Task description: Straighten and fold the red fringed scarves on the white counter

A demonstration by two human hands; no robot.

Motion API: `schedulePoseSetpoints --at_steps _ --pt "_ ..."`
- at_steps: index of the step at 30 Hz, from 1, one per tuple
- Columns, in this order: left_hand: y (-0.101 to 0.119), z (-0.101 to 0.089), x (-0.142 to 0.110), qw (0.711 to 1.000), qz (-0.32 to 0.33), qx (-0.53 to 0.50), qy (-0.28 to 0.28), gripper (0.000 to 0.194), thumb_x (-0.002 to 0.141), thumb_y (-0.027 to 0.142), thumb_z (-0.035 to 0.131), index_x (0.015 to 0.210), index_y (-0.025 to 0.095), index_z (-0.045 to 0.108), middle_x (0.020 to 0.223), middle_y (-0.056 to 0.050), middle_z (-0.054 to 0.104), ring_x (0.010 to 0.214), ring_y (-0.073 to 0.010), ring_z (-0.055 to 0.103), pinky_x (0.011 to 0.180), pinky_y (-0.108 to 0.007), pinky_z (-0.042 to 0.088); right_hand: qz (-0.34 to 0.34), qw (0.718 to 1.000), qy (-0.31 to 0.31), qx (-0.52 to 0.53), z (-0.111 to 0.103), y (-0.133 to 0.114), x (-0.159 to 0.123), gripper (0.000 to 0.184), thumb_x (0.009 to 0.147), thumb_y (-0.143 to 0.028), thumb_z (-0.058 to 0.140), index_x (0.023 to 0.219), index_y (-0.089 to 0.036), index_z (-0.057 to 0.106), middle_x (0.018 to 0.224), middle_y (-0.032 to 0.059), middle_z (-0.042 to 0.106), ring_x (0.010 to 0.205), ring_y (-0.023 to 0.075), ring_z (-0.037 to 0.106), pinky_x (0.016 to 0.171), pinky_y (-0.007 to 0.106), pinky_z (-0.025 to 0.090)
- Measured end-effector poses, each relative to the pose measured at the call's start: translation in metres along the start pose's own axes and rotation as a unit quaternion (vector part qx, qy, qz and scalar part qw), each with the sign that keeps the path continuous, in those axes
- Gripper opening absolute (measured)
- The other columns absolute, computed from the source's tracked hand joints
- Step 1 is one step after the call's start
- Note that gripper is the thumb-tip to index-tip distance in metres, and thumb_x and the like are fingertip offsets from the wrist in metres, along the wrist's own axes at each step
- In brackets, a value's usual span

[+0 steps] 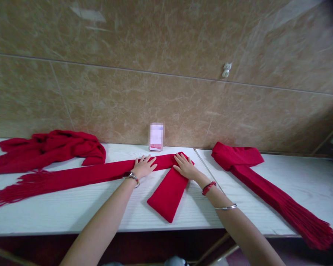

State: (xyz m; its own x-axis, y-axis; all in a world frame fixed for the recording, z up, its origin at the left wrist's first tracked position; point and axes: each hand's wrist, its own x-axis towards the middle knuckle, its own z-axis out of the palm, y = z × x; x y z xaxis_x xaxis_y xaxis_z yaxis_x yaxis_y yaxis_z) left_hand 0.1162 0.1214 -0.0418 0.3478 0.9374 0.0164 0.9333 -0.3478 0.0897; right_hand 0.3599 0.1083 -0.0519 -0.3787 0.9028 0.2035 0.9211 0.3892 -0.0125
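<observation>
A long red scarf [80, 176] lies across the white table [72, 210], its fringed end at the far left. Its right part is folded back toward me into a short flap [168, 195]. My left hand [144, 166] rests flat and open on the scarf just left of the fold. At the fold's corner my right hand [185, 166] presses down, fingers stretched out. Both wrists wear bracelets.
A bunched red scarf [58, 147] lies at the back left. Another red scarf [266, 188] runs diagonally over the right table, its fringe hanging off the front edge. A small blurred card [156, 137] stands against the brown marble wall. A seam [208, 171] splits the two tabletops.
</observation>
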Motion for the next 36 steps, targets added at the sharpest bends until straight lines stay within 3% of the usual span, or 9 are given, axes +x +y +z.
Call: schedulePoseSetpoints --at_steps 6,12,15,19,25,28,31,36 --pt "-0.002 0.001 0.0 0.999 -0.001 0.009 0.033 0.05 0.089 0.049 0.023 0.136 0.031 0.029 0.145 -0.004 0.023 0.13 -0.0332 0.019 0.098 -0.059 0.018 -0.018 1.0 -0.011 -0.005 0.004 -0.008 0.003 0.056 0.091 -0.044 0.026 0.138 -0.013 0.027 0.144 0.0125 0.024 0.133 0.0283 0.013 0.103 0.054 0.016" --pt "0.004 -0.001 -0.003 0.994 0.053 0.026 0.094 0.047 0.091 0.045 0.021 0.135 0.03 0.03 0.146 -0.004 0.021 0.132 -0.0297 0.015 0.1 -0.057 0.015 0.011 0.998 0.055 0.016 -0.004 0.001 0.003 0.056 0.091 -0.043 0.026 0.138 -0.015 0.025 0.146 0.0108 0.02 0.134 0.0265 0.011 0.104 0.052 0.017" --pt "0.006 -0.002 -0.003 0.996 0.077 0.025 0.047 0.048 0.091 0.045 0.022 0.137 0.032 0.025 0.147 -0.001 0.018 0.133 -0.0291 0.012 0.1 -0.058 0.015 0.007 1.0 0.024 0.002 -0.002 0.008 0.007 0.051 0.091 -0.039 0.026 0.136 -0.015 0.031 0.143 0.0118 0.026 0.133 0.0251 0.017 0.102 0.05 0.023" --pt "0.002 -0.004 -0.003 0.998 0.057 0.013 -0.037 0.051 0.09 0.048 0.021 0.139 0.032 0.019 0.147 -0.001 0.014 0.134 -0.0294 0.009 0.1 -0.059 0.014 0.017 1.0 -0.003 -0.025 0.006 0.016 0.014 0.048 0.092 -0.038 0.026 0.132 -0.014 0.037 0.14 0.0144 0.032 0.13 0.0246 0.023 0.098 0.051 0.029" --pt "-0.002 -0.008 -0.004 0.997 0.044 -0.013 -0.064 0.051 0.09 0.048 0.018 0.139 0.032 0.017 0.148 0.0 0.009 0.134 -0.0285 0.005 0.1 -0.059 0.011 0.015 1.0 0.022 -0.007 0.005 0.015 0.011 0.052 0.091 -0.041 0.026 0.135 -0.014 0.032 0.141 0.0134 0.031 0.131 0.0276 0.021 0.099 0.055 0.026" --pt "-0.002 -0.007 -0.005 0.997 0.065 -0.013 -0.034 0.05 0.091 0.047 0.02 0.138 0.031 0.021 0.148 0.0 0.01 0.134 -0.0292 0.005 0.1 -0.06 0.01 -0.025 0.998 0.059 0.014 -0.001 0.005 0.007 0.056 0.09 -0.044 0.027 0.138 -0.015 0.027 0.144 0.0119 0.024 0.133 0.0284 0.014 0.103 0.055 0.019" --pt "-0.003 -0.005 -0.005 0.997 0.07 -0.018 0.011 0.05 0.091 0.046 0.021 0.138 0.031 0.021 0.148 -0.001 0.012 0.134 -0.0292 0.006 0.1 -0.059 0.009 -0.112 0.991 0.053 0.04 -0.002 -0.008 0.003 0.056 0.09 -0.046 0.026 0.139 -0.018 0.025 0.144 0.0096 0.024 0.133 0.0259 0.013 0.105 0.051 0.018" --pt "-0.003 -0.002 -0.005 0.999 0.033 -0.019 -0.011 0.049 0.091 0.043 0.024 0.138 0.029 0.025 0.147 -0.004 0.017 0.133 -0.0317 0.013 0.099 -0.06 0.011 -0.17 0.984 0.008 0.053 0.008 -0.018 0.002 0.051 0.091 -0.046 0.026 0.135 -0.022 0.035 0.139 0.0088 0.035 0.129 0.027 0.026 0.102 0.055 0.019"
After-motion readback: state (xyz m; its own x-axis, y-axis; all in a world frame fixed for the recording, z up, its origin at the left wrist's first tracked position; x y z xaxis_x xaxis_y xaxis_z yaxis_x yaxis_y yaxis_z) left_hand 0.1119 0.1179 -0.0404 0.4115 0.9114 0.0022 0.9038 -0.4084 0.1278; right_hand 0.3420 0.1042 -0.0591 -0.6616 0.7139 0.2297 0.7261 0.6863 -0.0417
